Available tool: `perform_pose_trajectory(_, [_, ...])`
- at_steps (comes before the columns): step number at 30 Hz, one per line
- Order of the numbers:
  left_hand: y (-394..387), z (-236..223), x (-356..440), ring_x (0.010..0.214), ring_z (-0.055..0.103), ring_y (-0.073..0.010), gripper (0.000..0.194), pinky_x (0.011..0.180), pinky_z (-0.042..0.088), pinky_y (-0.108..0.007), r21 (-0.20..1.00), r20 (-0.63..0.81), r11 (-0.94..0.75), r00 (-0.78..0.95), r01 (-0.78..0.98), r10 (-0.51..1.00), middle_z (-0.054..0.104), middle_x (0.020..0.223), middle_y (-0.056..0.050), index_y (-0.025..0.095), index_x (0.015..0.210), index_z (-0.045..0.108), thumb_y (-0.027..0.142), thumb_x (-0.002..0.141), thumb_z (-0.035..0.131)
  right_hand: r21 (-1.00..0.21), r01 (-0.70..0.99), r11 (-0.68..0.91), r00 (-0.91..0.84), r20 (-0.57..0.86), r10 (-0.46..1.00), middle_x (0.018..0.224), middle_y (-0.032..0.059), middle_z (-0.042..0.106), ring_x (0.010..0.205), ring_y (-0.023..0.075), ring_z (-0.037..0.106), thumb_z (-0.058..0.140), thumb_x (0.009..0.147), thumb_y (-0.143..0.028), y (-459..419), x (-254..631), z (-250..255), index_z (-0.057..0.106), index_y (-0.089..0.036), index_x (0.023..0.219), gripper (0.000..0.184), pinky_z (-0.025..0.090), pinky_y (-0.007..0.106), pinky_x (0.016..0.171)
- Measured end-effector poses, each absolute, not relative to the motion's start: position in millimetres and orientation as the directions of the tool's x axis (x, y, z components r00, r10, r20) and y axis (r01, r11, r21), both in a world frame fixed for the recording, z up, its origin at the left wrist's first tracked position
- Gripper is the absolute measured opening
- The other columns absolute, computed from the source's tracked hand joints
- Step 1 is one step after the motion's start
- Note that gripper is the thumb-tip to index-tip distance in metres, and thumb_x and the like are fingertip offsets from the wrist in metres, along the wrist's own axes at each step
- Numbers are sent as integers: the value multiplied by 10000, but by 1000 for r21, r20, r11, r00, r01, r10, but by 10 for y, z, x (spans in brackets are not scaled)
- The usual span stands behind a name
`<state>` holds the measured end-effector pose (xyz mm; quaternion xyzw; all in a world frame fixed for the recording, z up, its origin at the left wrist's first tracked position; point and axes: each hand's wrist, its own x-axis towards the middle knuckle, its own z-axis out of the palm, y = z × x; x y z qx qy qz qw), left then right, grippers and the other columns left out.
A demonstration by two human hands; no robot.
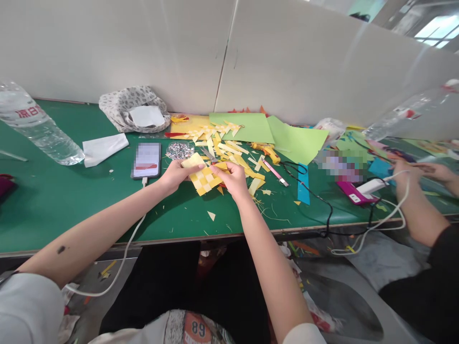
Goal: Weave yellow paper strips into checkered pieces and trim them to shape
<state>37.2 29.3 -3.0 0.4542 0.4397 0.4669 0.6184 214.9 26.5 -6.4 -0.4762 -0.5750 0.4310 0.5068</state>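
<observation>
A woven paper piece [204, 181] in pale and deep yellow checks is held just above the green tabletop, near the front edge. My left hand [176, 176] pinches its left side, thumb lying on top. On its right side my right hand [232, 178] is closed on the upper edge, with the thumb pressing a deep yellow strip. Behind the hands lies a heap of cut yellow paper strips [233, 152]. The handle of the yellow glue gun [267, 152] and a pink craft knife [275, 172] are to the right of them.
A phone [147, 160] on a white cable lies left of my hands. Water bottles [39, 126] lean at both sides. Green paper sheets [297, 138] and a patterned cloth bag [122, 110] are by the wall. At right, a co-worker's hands [409, 174] are near a magenta power strip [358, 195].
</observation>
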Motion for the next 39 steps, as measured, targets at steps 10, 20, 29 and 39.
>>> perform_pose_trajectory(10, [301,-44,371,830,680,-236,301,714,553,-333,976,-118,150,193,-161,974,723,893,-117,116,856,686,250,604,783,-965,116,236,-65,230,971,901,33,694,797,181,639,725,621,-445,264,2144,-60,686,-210,809,303,514,312,702])
perform_pose_trajectory(20, [305,-41,368,789,670,-216,354,707,534,-331,981,-124,145,165,-126,979,707,927,-130,110,876,673,317,612,783,-976,92,200,-58,195,979,885,23,673,743,166,641,750,608,-403,254,2146,-44,606,-228,1003,456,530,316,698])
perform_pose_trajectory(29, [312,-68,354,795,674,-219,314,728,539,-335,987,-100,119,168,-111,981,719,890,-112,118,846,690,291,601,784,-959,154,236,-93,224,970,871,30,663,787,178,638,738,625,-407,252,2138,-38,600,-212,979,428,517,314,715])
perform_pose_trajectory(39, [313,-71,360,843,677,-187,348,765,541,-304,975,-125,168,269,-143,955,715,988,-96,159,942,696,254,617,778,-964,116,238,49,245,968,854,21,674,788,180,650,724,634,-405,289,2152,-76,574,-220,962,405,520,328,729])
